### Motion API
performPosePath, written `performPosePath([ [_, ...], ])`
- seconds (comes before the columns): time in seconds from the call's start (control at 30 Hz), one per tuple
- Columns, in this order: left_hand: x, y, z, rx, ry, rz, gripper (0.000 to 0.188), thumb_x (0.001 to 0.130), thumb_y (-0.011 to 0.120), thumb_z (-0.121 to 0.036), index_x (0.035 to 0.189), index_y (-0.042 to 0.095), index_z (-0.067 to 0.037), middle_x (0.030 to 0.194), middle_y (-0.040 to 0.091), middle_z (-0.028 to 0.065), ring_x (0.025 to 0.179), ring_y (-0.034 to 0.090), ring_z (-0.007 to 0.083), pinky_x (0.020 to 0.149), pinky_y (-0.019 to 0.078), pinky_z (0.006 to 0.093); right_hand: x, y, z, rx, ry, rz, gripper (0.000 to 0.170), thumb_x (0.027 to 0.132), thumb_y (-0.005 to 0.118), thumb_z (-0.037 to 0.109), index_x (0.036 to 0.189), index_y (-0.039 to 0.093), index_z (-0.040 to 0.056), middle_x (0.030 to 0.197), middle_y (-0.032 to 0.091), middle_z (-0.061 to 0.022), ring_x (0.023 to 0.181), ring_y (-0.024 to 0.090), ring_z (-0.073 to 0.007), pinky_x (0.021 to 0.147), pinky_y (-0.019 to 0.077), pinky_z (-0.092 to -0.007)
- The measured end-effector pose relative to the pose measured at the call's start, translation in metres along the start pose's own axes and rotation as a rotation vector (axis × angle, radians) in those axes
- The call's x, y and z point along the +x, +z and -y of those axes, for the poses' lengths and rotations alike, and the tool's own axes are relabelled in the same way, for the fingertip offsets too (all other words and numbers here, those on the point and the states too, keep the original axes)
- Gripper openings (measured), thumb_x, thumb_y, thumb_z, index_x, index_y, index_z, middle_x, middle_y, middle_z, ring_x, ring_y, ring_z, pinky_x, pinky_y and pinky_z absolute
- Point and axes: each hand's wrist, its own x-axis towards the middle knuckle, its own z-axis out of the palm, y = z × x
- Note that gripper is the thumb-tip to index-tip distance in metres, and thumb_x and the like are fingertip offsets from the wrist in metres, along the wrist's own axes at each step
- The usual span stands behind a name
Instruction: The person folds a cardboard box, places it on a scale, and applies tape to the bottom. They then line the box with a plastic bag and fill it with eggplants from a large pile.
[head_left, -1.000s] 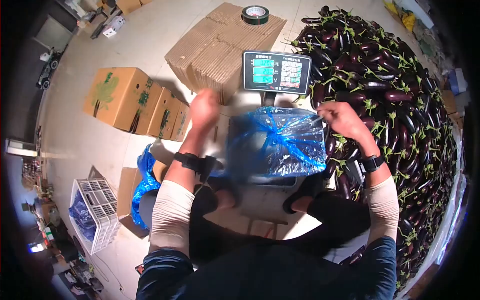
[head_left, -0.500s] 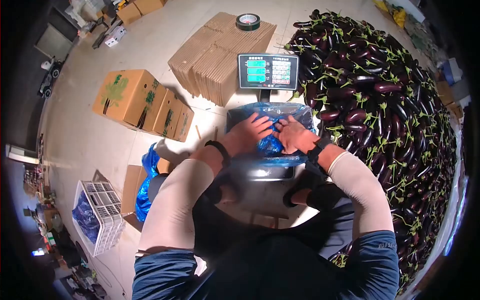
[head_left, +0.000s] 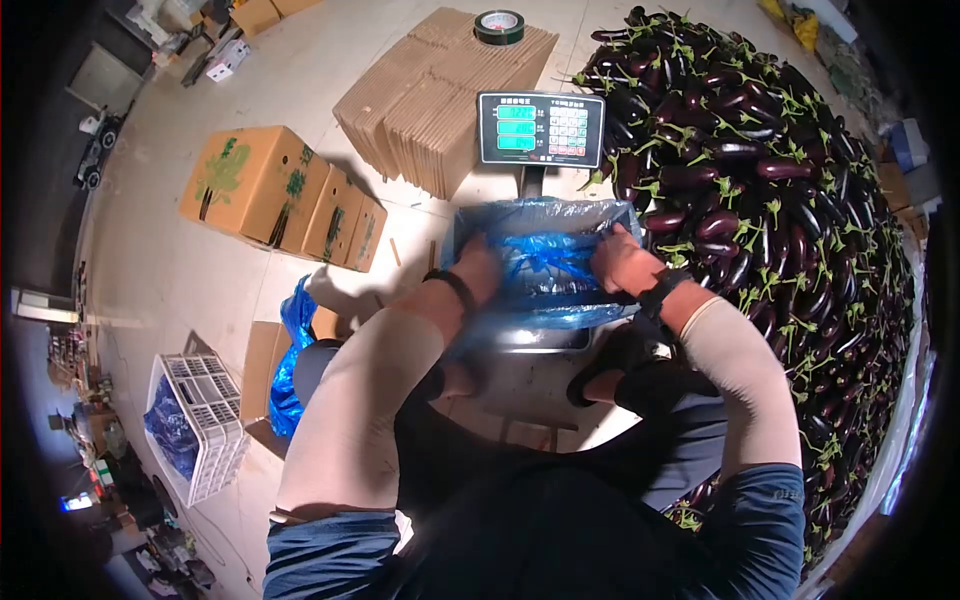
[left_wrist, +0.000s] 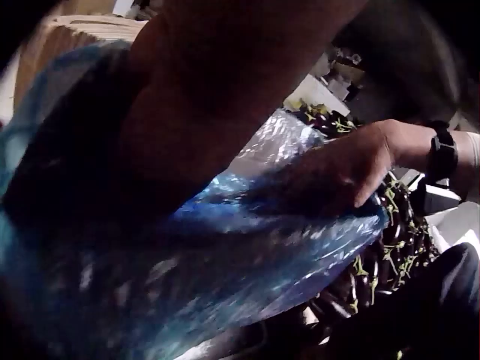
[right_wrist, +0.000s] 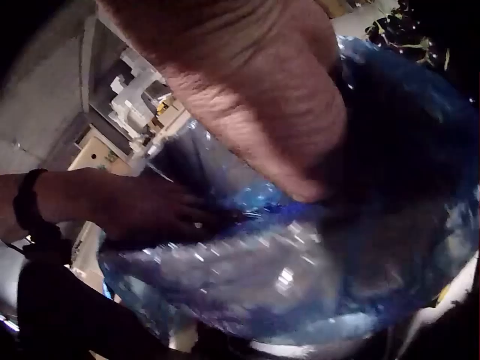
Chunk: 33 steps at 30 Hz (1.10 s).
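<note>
A box-shaped container lined with blue plastic film sits on the scale, with bunched blue film across its middle. My left hand, slightly blurred, reaches in at the container's left side; its fingers look extended in the right wrist view. At the opposite side is my right hand, lowered against the film, its fingers reaching down into shadow in the left wrist view. The fingertips of both hands are hidden. Dark purple shapes show under the film. The scale's display is lit behind the container.
Eggplants lie in a large heap on the right. Flattened cardboard with a tape roll on it stands behind. On the left are printed cartons, a white crate and a hanging blue bag.
Both hands were raised beside the container, then came down together on the bunched film. Since then they have moved apart to its left and right sides.
</note>
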Motion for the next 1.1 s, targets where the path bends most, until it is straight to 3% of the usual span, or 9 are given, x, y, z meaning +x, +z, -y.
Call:
performPosePath([
  [0.1,0.019,-0.049,0.000,-0.248,0.101,0.199,0.036,0.095,0.053,-0.022,0.126,0.065,-0.011,0.141,0.056,0.0127,0.133,0.050,0.0275,0.114,0.0340,0.0417,-0.010,-0.031,-0.001,0.270,-0.094,-0.081,0.028,0.075,0.062,0.013,0.099,0.076,0.0098,0.106,0.072,-0.0152,0.101,0.069,-0.0355,0.076,0.0561,-0.0422],
  [0.4,0.092,0.010,-0.035,-0.305,0.149,-0.232,0.054,0.098,0.040,-0.033,0.147,0.045,-0.011,0.145,0.053,0.0104,0.139,0.043,0.0233,0.117,0.0251,0.0418,0.062,-0.055,0.015,0.367,-0.186,-0.076,0.039,0.068,0.074,0.019,0.106,0.075,0.0081,0.114,0.071,-0.0152,0.109,0.066,-0.0345,0.087,0.0535,-0.0440],
  [0.53,0.097,0.034,-0.035,-0.211,0.395,-0.121,0.041,0.095,0.054,-0.033,0.132,0.064,-0.020,0.140,0.058,0.0047,0.134,0.050,0.0256,0.113,0.0311,0.0512,0.107,0.007,0.046,0.186,-0.159,-0.182,0.032,0.075,0.069,0.026,0.103,0.076,0.0133,0.108,0.073,-0.0110,0.105,0.067,-0.0309,0.086,0.0522,-0.0468],
  [0.6,0.072,0.011,-0.007,-0.276,0.397,0.124,0.036,0.095,0.047,-0.025,0.117,0.069,-0.008,0.121,0.067,0.0181,0.117,0.061,0.0303,0.106,0.0409,0.0421,0.100,0.024,0.039,0.035,-0.128,-0.319,0.021,0.076,0.064,0.027,0.088,0.078,0.0173,0.092,0.074,-0.0057,0.090,0.069,-0.0274,0.075,0.0502,-0.0490],
  [0.63,0.076,0.032,-0.003,-0.283,0.398,0.129,0.036,0.095,0.047,-0.025,0.117,0.069,-0.008,0.121,0.067,0.0181,0.117,0.061,0.0303,0.106,0.0409,0.0421,0.095,0.021,0.036,0.032,-0.067,-0.064,0.033,0.091,0.053,0.025,0.110,0.076,0.0127,0.111,0.073,-0.0102,0.107,0.066,-0.0340,0.090,0.0427,-0.0603],
  [0.7,0.076,0.073,-0.002,-0.818,0.157,-0.081,0.029,0.092,0.051,-0.020,0.102,0.074,-0.005,0.107,0.071,0.0193,0.103,0.067,0.0326,0.095,0.0488,0.0431,0.093,0.044,0.020,0.156,-0.031,-0.167,0.034,0.092,0.051,0.025,0.112,0.075,0.0118,0.113,0.072,-0.0106,0.109,0.065,-0.0335,0.090,0.0418,-0.0637],
  [0.97,0.081,0.064,-0.013,-0.427,0.095,0.067,0.027,0.090,0.053,-0.018,0.099,0.075,-0.005,0.106,0.071,0.0190,0.102,0.068,0.0345,0.088,0.0531,0.0454,0.210,0.151,0.048,0.195,0.032,-0.258,0.032,0.092,0.052,0.023,0.109,0.076,0.0120,0.113,0.072,-0.0101,0.106,0.067,-0.0320,0.083,0.0526,-0.0501],
  [1.03,0.068,0.046,-0.012,-0.443,0.147,0.046,0.027,0.090,0.054,-0.018,0.099,0.075,-0.005,0.104,0.071,0.0195,0.102,0.068,0.0353,0.087,0.0533,0.0458,0.163,0.159,0.013,0.197,0.044,-0.268,0.031,0.091,0.053,0.023,0.109,0.076,0.0122,0.114,0.072,-0.0104,0.105,0.067,-0.0320,0.082,0.0546,-0.0471],
  [1.1,0.052,0.005,0.003,-0.496,0.148,0.145,0.031,0.089,0.053,-0.022,0.108,0.074,-0.011,0.115,0.070,0.0137,0.106,0.067,0.0290,0.092,0.0529,0.0431,0.096,0.041,0.027,0.379,-0.184,-0.343,0.024,0.085,0.057,0.020,0.091,0.075,0.0066,0.095,0.073,-0.0137,0.088,0.070,-0.0352,0.070,0.0548,-0.0464],
])
